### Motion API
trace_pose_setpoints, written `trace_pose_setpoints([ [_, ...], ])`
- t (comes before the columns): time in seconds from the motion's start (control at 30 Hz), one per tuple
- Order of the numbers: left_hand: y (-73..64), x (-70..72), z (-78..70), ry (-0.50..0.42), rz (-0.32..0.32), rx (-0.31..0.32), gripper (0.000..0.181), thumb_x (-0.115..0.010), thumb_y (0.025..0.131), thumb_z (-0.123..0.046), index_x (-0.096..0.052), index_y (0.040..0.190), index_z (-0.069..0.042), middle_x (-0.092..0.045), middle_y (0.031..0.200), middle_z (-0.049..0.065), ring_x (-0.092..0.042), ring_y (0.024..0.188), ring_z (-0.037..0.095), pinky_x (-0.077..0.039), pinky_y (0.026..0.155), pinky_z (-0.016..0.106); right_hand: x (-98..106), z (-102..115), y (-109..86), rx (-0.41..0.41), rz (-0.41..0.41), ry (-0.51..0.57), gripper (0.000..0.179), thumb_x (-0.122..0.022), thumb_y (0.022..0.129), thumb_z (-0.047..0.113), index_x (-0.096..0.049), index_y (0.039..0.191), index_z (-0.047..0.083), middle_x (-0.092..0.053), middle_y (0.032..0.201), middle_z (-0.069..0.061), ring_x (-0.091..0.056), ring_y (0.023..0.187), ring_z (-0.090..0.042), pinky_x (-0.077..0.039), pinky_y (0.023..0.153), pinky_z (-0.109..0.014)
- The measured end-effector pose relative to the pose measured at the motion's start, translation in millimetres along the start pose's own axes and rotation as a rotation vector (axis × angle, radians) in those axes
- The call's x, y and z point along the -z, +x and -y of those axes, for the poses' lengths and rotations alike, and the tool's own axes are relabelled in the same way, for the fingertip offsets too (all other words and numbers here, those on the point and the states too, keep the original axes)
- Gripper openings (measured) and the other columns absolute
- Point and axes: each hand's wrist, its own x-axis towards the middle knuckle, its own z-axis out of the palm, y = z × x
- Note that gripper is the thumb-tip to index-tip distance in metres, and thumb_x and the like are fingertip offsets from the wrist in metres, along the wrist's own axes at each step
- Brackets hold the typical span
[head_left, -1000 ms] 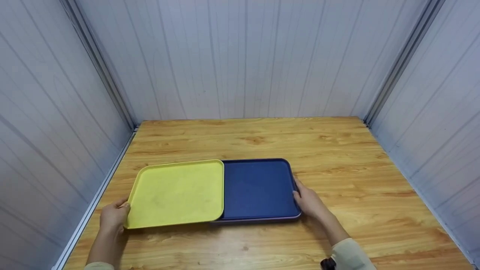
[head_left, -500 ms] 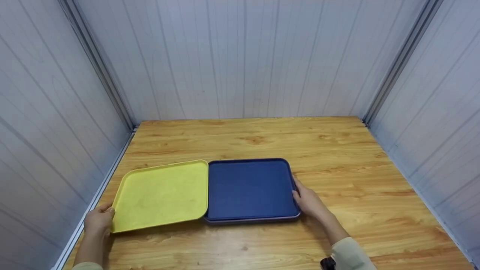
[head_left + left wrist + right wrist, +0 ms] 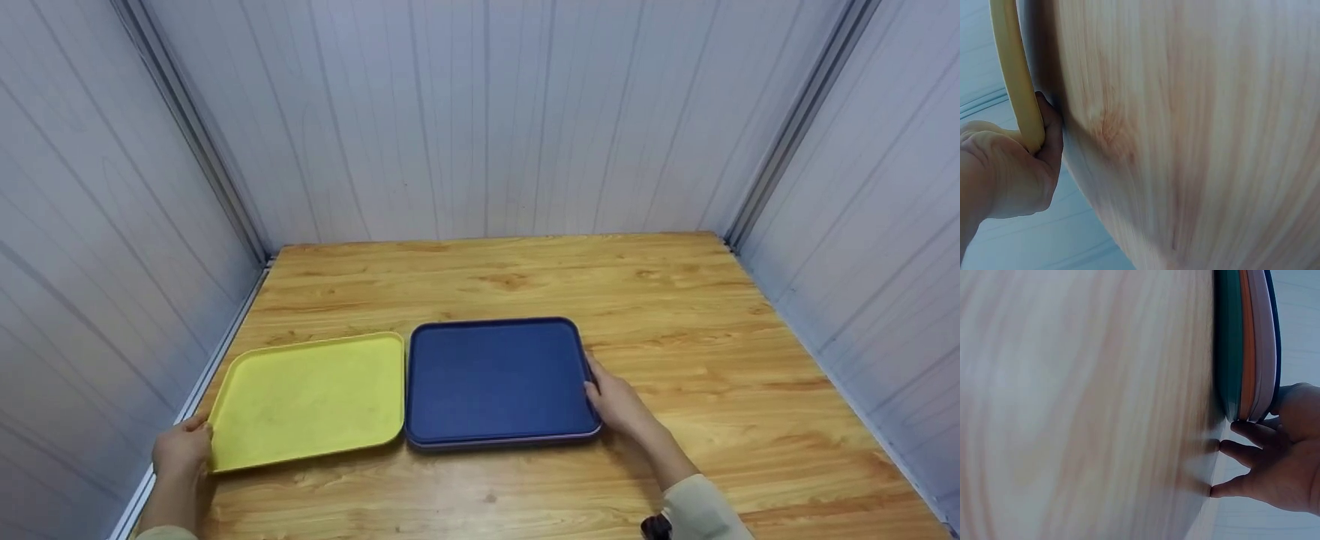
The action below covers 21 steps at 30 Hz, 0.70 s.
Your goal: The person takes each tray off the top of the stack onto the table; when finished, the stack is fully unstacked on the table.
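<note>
A yellow tray (image 3: 311, 405) lies to the left of a dark blue tray (image 3: 495, 382) in the head view, slightly turned and tilted. My left hand (image 3: 182, 450) pinches its near left corner; the left wrist view shows the yellow rim (image 3: 1013, 73) between thumb and fingers, close over the table. The blue tray tops a stack, whose lilac (image 3: 1265, 354), orange (image 3: 1247, 354) and green (image 3: 1230, 354) trays show in the right wrist view. My right hand (image 3: 621, 397) rests against the stack's right edge, thumb at the rim, fingers spread, some fingertips touching the table.
The wooden table (image 3: 510, 281) spreads behind, in front of and to the right of the trays. White panel walls (image 3: 480, 120) enclose it at the back and on both sides. A metal rail (image 3: 232, 322) runs along the left table edge, near my left hand.
My left hand has drawn the yellow tray left and towards me, off the blue tray it overlapped, and lowered it beside the stack. My right hand stays at the stack.
</note>
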Motion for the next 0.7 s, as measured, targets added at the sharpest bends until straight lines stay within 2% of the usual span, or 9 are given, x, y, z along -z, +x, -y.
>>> trace_pose_setpoints([
  [0.13, -0.6, 0.8, -2.4, 0.07, 0.003, -0.019, 0.051, -0.042, 0.106, -0.02, -0.038, 0.152, -0.001, -0.028, 0.154, 0.036, -0.04, 0.127, 0.046, -0.046, 0.072, 0.031, 0.5, 0.4, 0.3, 0.002, -0.003, 0.002, 0.057, -0.051, 0.104, 0.009, -0.032, 0.156, -0.003, -0.05, 0.141, -0.035, -0.057, 0.122, -0.045, -0.043, 0.103, -0.058],
  [0.17, -0.6, 0.6, -3.5, 0.078, 0.001, -0.021, 0.05, -0.042, 0.106, -0.02, -0.038, 0.152, -0.001, -0.029, 0.154, 0.036, -0.042, 0.124, 0.047, -0.046, 0.072, 0.032, 0.7, 0.4, 0.4, 0.004, -0.003, 0.001, 0.057, -0.051, 0.104, 0.008, -0.032, 0.156, -0.003, -0.05, 0.14, -0.035, -0.058, 0.121, -0.045, -0.044, 0.103, -0.058],
  [0.27, 0.4, 0.2, -4.9, 0.09, -0.015, -0.039, 0.048, -0.043, 0.105, -0.016, -0.041, 0.151, 0.001, -0.035, 0.151, 0.035, -0.06, 0.093, 0.041, -0.047, 0.064, 0.032, 1.3, 0.9, -0.6, -0.004, 0.005, 0.004, 0.057, -0.051, 0.104, 0.008, -0.031, 0.156, -0.004, -0.054, 0.137, -0.035, -0.061, 0.116, -0.042, -0.046, 0.1, -0.058],
  [0.37, 0.5, -0.1, -4.5, 0.106, -0.035, -0.067, 0.046, -0.045, 0.106, -0.014, -0.044, 0.149, 0.001, -0.038, 0.149, 0.035, -0.056, 0.077, 0.032, -0.045, 0.055, 0.029, 1.4, 1.5, -1.3, -0.018, 0.015, 0.014, 0.057, -0.051, 0.104, 0.009, -0.03, 0.156, -0.003, -0.056, 0.135, -0.034, -0.063, 0.112, -0.038, -0.048, 0.098, -0.056],
  [0.4, 0.3, -0.3, -4.3, 0.112, -0.037, -0.077, 0.046, -0.045, 0.106, -0.014, -0.044, 0.149, 0.002, -0.038, 0.149, 0.035, -0.057, 0.079, 0.034, -0.045, 0.055, 0.03, 1.4, 1.6, -1.6, -0.02, 0.017, 0.017, 0.058, -0.05, 0.104, 0.009, -0.03, 0.157, -0.003, -0.056, 0.135, -0.033, -0.064, 0.11, -0.037, -0.048, 0.097, -0.055],
  [0.43, 0.1, -0.3, -3.9, 0.123, -0.035, -0.088, 0.046, -0.044, 0.106, -0.015, -0.043, 0.15, 0.002, -0.036, 0.15, 0.035, -0.058, 0.093, 0.039, -0.046, 0.061, 0.031, 1.7, 1.8, -1.6, -0.015, 0.015, 0.018, 0.057, -0.05, 0.104, 0.009, -0.03, 0.156, -0.003, -0.056, 0.135, -0.034, -0.063, 0.111, -0.037, -0.048, 0.097, -0.056],
  [0.53, -0.5, -1.5, -3.9, 0.121, -0.02, -0.099, 0.048, -0.043, 0.108, -0.017, -0.037, 0.152, 0.0, -0.032, 0.152, 0.035, -0.042, 0.126, 0.047, -0.046, 0.079, 0.039, 1.6, 1.8, -1.7, -0.011, 0.006, 0.015, 0.057, -0.051, 0.104, 0.009, -0.031, 0.156, -0.002, -0.054, 0.138, -0.034, -0.062, 0.115, -0.039, -0.047, 0.1, -0.056],
  [0.6, -0.8, -2.8, -4.1, 0.1, -0.011, -0.096, 0.049, -0.041, 0.108, -0.016, -0.034, 0.154, -0.001, -0.029, 0.154, 0.034, -0.035, 0.136, 0.049, -0.046, 0.094, 0.048, 1.3, 1.2, -1.4, -0.001, -0.002, 0.01, 0.057, -0.051, 0.104, 0.008, -0.032, 0.156, -0.003, -0.053, 0.139, -0.034, -0.06, 0.118, -0.041, -0.046, 0.101, -0.057],
  [0.7, -2.1, -4.4, -4.8, 0.103, -0.019, -0.093, 0.049, -0.039, 0.109, -0.018, -0.031, 0.155, -0.002, -0.027, 0.155, 0.034, -0.027, 0.141, 0.051, -0.034, 0.11, 0.058, 0.4, 0.4, -1.0, 0.003, -0.006, 0.007, 0.057, -0.051, 0.103, 0.008, -0.032, 0.156, -0.002, -0.052, 0.139, -0.034, -0.058, 0.12, -0.043, -0.045, 0.102, -0.058],
])
